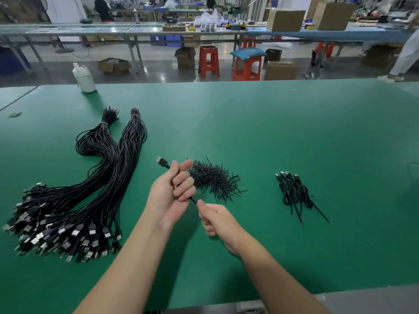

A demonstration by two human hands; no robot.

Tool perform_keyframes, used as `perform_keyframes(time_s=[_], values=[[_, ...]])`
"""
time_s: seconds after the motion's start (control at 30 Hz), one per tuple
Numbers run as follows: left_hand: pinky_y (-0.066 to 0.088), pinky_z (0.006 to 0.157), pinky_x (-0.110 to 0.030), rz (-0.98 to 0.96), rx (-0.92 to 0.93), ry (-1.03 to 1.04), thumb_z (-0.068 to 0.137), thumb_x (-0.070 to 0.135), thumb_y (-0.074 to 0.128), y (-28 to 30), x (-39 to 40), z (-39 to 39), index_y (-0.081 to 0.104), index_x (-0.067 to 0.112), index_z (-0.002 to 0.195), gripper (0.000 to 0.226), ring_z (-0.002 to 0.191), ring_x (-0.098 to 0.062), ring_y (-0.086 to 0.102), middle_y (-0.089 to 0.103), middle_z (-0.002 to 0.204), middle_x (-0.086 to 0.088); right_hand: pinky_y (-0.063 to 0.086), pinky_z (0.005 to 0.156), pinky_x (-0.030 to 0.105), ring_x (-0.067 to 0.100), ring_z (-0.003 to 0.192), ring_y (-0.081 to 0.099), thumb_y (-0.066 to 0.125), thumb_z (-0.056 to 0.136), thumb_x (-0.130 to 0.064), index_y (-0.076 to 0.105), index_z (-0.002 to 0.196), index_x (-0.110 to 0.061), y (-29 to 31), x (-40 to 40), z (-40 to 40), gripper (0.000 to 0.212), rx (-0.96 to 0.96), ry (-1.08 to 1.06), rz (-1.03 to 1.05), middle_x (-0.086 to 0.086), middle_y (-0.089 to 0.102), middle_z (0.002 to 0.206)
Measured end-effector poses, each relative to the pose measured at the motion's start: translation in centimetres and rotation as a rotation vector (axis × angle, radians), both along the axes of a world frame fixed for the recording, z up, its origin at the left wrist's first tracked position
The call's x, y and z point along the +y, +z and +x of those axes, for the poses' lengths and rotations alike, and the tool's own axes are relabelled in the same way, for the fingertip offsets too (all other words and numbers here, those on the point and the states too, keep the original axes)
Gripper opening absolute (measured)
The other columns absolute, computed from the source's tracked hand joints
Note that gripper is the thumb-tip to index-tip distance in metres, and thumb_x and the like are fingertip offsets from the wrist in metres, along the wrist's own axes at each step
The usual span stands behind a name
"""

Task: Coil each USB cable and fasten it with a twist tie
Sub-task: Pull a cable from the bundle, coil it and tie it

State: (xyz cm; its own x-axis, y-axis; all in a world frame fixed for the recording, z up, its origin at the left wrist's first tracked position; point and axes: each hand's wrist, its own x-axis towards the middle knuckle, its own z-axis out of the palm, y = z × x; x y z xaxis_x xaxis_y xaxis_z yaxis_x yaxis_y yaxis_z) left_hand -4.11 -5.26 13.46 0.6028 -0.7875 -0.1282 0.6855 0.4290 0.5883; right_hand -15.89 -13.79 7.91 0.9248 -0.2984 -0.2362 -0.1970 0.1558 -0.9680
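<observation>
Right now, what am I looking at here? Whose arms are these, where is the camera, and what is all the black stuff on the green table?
There is no machine here: these are a person's two bare arms, filmed by a camera worn on their head, looking forward and down. The left hand has one USB cable in its grip, plug sticking out at the top; the right hand pinches the same cable lower down. On the green table lie, to the left, big bundles of uncoiled cables; in the middle, beyond the hands, a heap of twist ties; to the right, a few finished coils. A white bottle stands at the far edge.
</observation>
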Motion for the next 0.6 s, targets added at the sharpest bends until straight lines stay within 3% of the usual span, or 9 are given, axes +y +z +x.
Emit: perform_keyframes(time_s=[0.07,0.13,0.23,0.3,0.4,0.47,0.5,0.6], values=[[0.018,0.034,-0.018,0.012,-0.162,-0.228,0.099,0.027,0.042,0.1,1.3,0.4,0.071,0.004,0.089,0.037,0.036,-0.005,0.017,0.033,0.046,0.01,0.009,0.054,0.032,0.014,0.05,0.014,0.048,0.103,-0.038,0.031,0.06,-0.024,-0.2,-0.5,-0.2,0.049,-0.003,-0.021,0.022,-0.006,0.021,0.055],[0.02,0.038,-0.02,0.149,-0.48,-0.464,0.1,0.026,0.044,-0.2,2.5,0.7,0.07,-0.001,0.094,0.038,0.037,-0.008,0.02,0.037,0.044,0.006,0.012,0.051,0.029,0.013,0.049,0.017,0.05,0.102,-0.038,0.037,0.058,-0.023,-0.2,-1.2,-0.3,0.048,0.001,-0.049,0.042,-0.006,0.026,0.054],[0.032,0.043,-0.022,0.464,-0.925,-0.818,0.103,0.029,0.044,-0.3,3.4,0.9,0.069,-0.005,0.102,0.042,0.036,-0.01,0.036,0.059,0.052,-0.003,0.017,0.044,0.023,0.01,0.045,0.021,0.051,0.102,-0.037,0.051,0.063,-0.017,0.2,-1.9,-0.1,0.044,0.039,-0.071,-0.004,-0.003,0.034,0.055],[0.042,0.045,-0.023,0.659,-1.003,-0.92,0.106,0.029,0.042,-0.6,3.3,0.3,0.067,-0.002,0.102,0.04,0.043,-0.013,0.055,0.071,0.068,-0.008,0.017,0.043,0.022,0.009,0.044,0.021,0.05,0.103,-0.036,0.053,0.063,-0.016,0.7,-2.0,0.1,0.044,0.06,-0.091,-0.058,-0.001,0.033,0.055],[0.059,0.068,-0.036,0.874,-1.016,-0.623,0.106,0.023,0.042,-2.2,2.2,-0.3,0.064,-0.004,0.099,0.036,0.075,-0.031,0.072,0.076,0.085,-0.012,0.019,0.042,0.021,0.007,0.041,0.023,0.046,0.104,-0.035,0.05,0.065,-0.018,1.6,-1.9,0.1,0.042,0.058,-0.1,-0.141,-0.006,0.031,0.05],[0.055,0.09,-0.045,0.902,-1.124,-0.345,0.106,0.022,0.044,-3.2,1.7,-0.3,0.069,0.0,0.099,0.034,0.091,-0.032,0.071,0.075,0.096,-0.016,0.017,0.042,0.021,0.007,0.042,0.02,0.04,0.106,-0.032,0.044,0.07,-0.02,2.2,-1.7,-0.1,0.038,0.032,-0.048,-0.1,-0.01,0.029,0.05],[0.052,0.098,-0.045,0.83,-1.081,-0.247,0.106,0.022,0.043,-3.6,1.6,-0.3,0.07,0.005,0.103,0.032,0.097,-0.028,0.07,0.074,0.102,-0.017,0.016,0.042,0.021,0.007,0.043,0.019,0.037,0.107,-0.031,0.042,0.072,-0.02,2.5,-1.6,-0.3,0.037,0.019,0.001,-0.077,-0.011,0.027,0.051],[0.053,0.098,-0.032,0.426,-0.583,-0.049,0.104,0.026,0.038,-3.8,1.0,-0.9,0.06,0.003,0.123,0.037,0.114,-0.026,0.066,0.07,0.118,-0.014,0.017,0.043,0.02,0.006,0.044,0.02,0.035,0.108,-0.028,0.042,0.073,-0.02,2.8,-0.9,-0.7,0.037,0.001,0.11,-0.129,-0.012,0.027,0.052]])
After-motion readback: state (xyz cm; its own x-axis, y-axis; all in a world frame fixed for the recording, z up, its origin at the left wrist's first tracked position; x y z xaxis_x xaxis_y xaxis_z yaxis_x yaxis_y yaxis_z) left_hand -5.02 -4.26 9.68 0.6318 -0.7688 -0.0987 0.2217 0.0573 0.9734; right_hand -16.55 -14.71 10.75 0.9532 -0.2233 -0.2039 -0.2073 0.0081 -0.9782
